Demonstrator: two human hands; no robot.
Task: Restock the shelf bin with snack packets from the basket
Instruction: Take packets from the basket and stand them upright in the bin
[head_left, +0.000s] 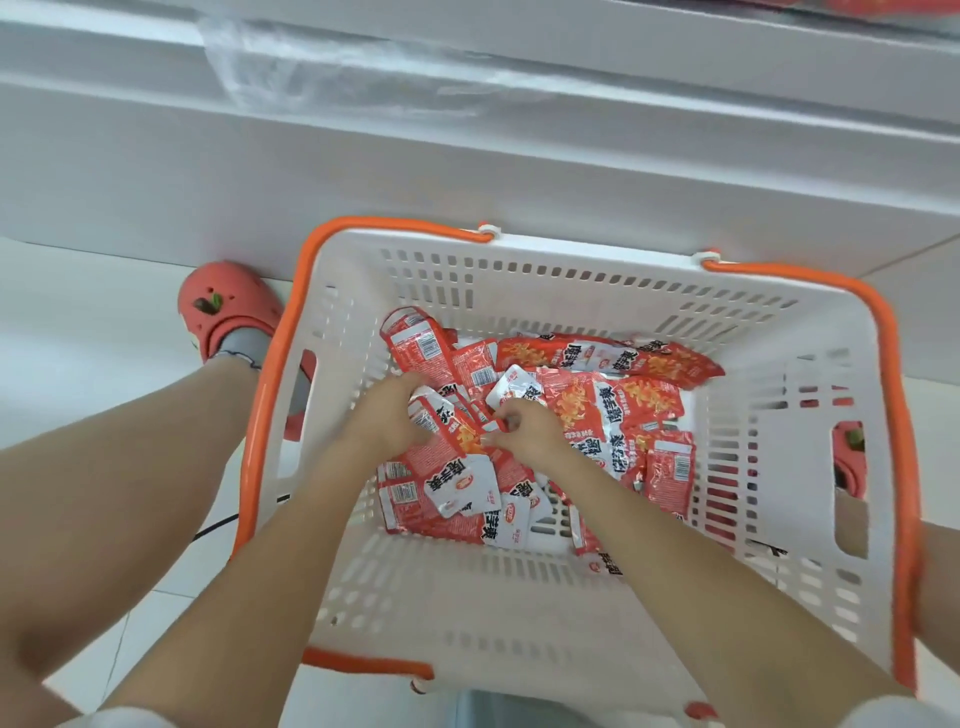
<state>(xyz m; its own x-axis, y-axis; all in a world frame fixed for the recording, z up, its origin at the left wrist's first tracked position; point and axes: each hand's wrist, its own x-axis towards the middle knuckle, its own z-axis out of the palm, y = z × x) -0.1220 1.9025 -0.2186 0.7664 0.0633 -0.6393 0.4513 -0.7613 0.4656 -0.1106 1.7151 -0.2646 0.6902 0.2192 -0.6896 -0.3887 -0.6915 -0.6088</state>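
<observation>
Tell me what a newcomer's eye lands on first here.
The white slotted plastic basket with orange handles fills the middle of the floor, with a heap of red-and-white foil snack packets in its bottom. The left hand and right hand both grip packets there. A coral-red clog stands at its left.

Person, viewed from above. Forearms bare; white sleeve edge (124, 717) at lower left, another (893, 712) at lower right. Legs bare. Footwear: coral-red perforated clog (223, 306) with a small dark charm on top, heel strap, worn over a grey ankle sock (244, 343).
</observation>
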